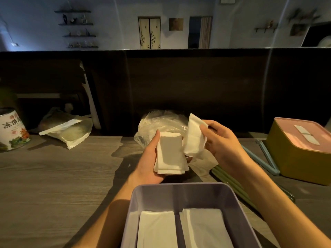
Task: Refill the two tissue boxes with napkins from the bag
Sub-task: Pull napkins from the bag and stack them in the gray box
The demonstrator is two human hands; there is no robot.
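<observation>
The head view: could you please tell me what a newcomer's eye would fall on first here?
First, the two hands at centre: the left hand holds a flat napkin stack, and the right hand grips a bent wad of napkins, both in front of the clear bag. Next, the open purple box at the near edge, with two white piles inside. At far right sits the yellow box with its pink lid on.
</observation>
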